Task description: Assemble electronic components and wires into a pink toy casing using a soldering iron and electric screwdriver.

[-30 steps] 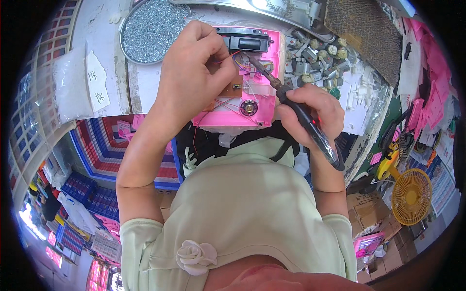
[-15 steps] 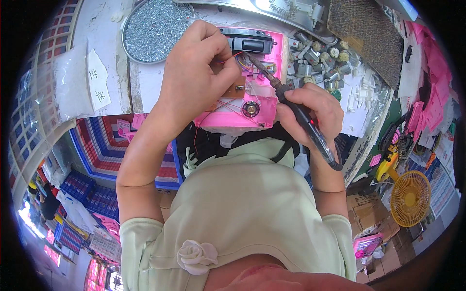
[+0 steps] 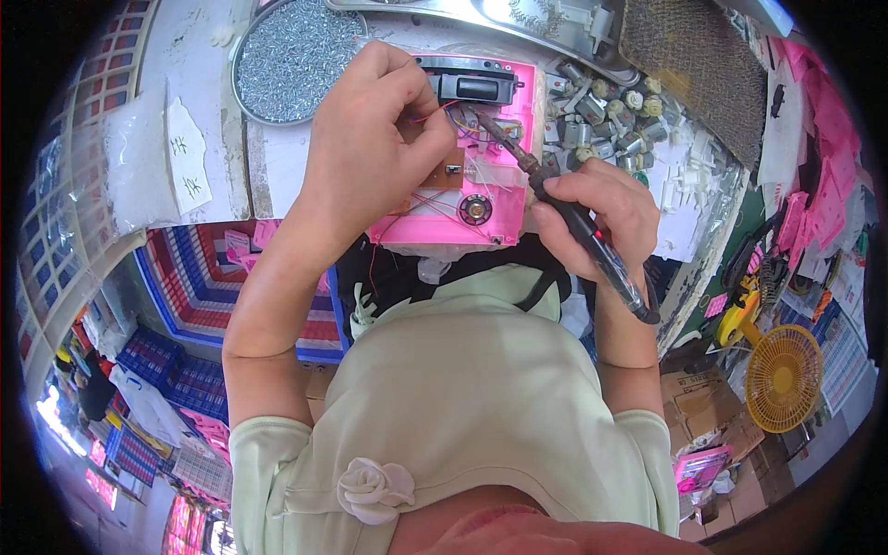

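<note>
A black soldering iron (image 3: 585, 227) is gripped by my right hand (image 3: 622, 208), fingers wrapped round its handle. Its metal tip points up and left into an open pink plastic case (image 3: 502, 222), by thin coloured wires under a black plastic part (image 3: 476, 89). My left hand (image 3: 365, 139) covers the case's left side, thumb and forefinger pinched on a thin red-and-blue wire (image 3: 433, 115). Inside the case are a small round speaker (image 3: 475, 210) and a brown circuit board (image 3: 450, 170), partly hidden by my left hand. I cannot tell whether the tip touches a joint.
A round tray of small metal screws (image 3: 296, 65) stands at the far left of the case. To its right lie several small motors (image 3: 601, 120) and white plastic parts (image 3: 683, 190). A metal tray (image 3: 518, 20) is behind. Blue crates (image 3: 199, 287) stand below the table at left.
My right hand and the soldering iron have shifted slightly to the right, with the tip a little lower. The case has slid very slightly left; my left hand keeps its pinch.
</note>
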`<action>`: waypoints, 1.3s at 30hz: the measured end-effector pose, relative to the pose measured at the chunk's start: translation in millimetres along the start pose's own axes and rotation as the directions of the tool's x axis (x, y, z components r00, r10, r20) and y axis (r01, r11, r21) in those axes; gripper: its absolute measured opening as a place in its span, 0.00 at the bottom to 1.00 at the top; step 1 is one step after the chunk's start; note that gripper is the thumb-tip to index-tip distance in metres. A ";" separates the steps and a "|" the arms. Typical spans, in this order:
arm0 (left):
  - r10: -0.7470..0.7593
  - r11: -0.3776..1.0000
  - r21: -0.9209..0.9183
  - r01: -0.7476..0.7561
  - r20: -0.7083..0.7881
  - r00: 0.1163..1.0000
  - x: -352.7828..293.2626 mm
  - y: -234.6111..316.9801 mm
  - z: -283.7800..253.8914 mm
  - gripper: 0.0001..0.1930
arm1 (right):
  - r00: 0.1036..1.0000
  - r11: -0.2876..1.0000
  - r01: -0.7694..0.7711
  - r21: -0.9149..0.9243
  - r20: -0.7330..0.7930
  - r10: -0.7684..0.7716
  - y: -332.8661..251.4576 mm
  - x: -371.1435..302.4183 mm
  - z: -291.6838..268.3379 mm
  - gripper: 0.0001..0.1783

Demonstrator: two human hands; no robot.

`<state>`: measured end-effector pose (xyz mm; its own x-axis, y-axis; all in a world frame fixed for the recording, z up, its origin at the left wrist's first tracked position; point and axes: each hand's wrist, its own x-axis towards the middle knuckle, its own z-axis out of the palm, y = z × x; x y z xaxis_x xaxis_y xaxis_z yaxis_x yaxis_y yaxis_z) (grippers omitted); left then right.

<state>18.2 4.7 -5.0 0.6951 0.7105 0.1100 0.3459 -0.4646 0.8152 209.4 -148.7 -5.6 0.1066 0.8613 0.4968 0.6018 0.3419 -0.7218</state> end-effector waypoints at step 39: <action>0.117 0.989 0.099 -0.108 -0.094 0.989 1.4 -5.5 7.8 0.06 | 0.998 0.998 0.053 -0.040 0.047 -0.051 7.9 3.5 4.3 0.19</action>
<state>22.1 4.1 -13.8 0.6683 0.6977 0.2580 0.3292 -0.5884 0.7385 211.2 -141.4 -11.6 0.0381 0.8593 0.5100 0.6380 0.3719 -0.6743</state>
